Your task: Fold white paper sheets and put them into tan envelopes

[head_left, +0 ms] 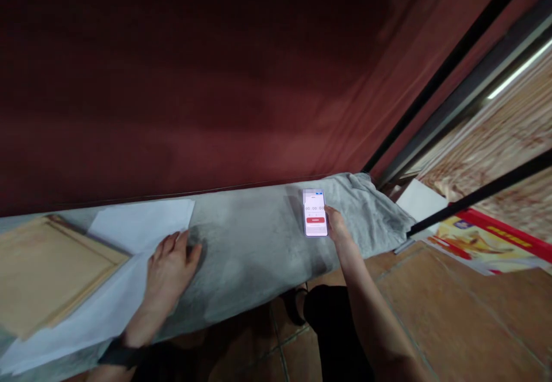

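Note:
My left hand (170,270) lies flat, fingers spread, on a sheet of white paper (138,224) that covers part of a grey cloth-draped table (250,238). My right hand (336,226) reaches to the table's right part and grips the lower edge of a smartphone (315,213). The phone's lit screen shows a timer reading and a red button. A wooden board (43,267) rests on the paper at the far left, just left of my left hand.
A dark red curtain (215,83) hangs directly behind the table. The floor is brown tile (452,319). A red and yellow printed banner (483,241) and a white sheet (420,201) lie on the floor at right, crossed by a black pole (478,195).

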A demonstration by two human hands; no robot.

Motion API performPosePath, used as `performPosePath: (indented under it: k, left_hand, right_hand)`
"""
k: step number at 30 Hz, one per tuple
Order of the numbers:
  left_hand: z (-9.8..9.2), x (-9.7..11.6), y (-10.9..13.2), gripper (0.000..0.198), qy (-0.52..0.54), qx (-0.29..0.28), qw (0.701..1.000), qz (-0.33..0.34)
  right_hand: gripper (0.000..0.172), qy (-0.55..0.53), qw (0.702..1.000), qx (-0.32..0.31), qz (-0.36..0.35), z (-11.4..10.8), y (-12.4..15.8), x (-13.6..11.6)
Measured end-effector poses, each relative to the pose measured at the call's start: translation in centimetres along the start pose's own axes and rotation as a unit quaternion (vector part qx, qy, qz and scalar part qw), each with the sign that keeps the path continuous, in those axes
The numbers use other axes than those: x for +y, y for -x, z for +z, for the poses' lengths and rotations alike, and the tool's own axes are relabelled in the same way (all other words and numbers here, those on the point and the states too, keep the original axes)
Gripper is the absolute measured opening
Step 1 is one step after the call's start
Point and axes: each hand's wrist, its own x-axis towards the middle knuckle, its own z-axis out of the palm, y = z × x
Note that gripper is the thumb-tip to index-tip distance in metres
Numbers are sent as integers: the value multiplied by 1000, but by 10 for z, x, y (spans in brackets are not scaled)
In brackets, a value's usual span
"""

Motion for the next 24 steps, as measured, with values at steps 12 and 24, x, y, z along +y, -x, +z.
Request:
performPosePath:
  k: [12,24]
  left_hand:
    - [10,-21,-3,64,-135,-82,987,-3]
    - [-3,-17,-9,44,-158,-109,981,-17]
  right_hand:
    - [12,15,999,36,-18,-28,-15,-4]
    - [16,40,996,69,-43,-54,-25,-8]
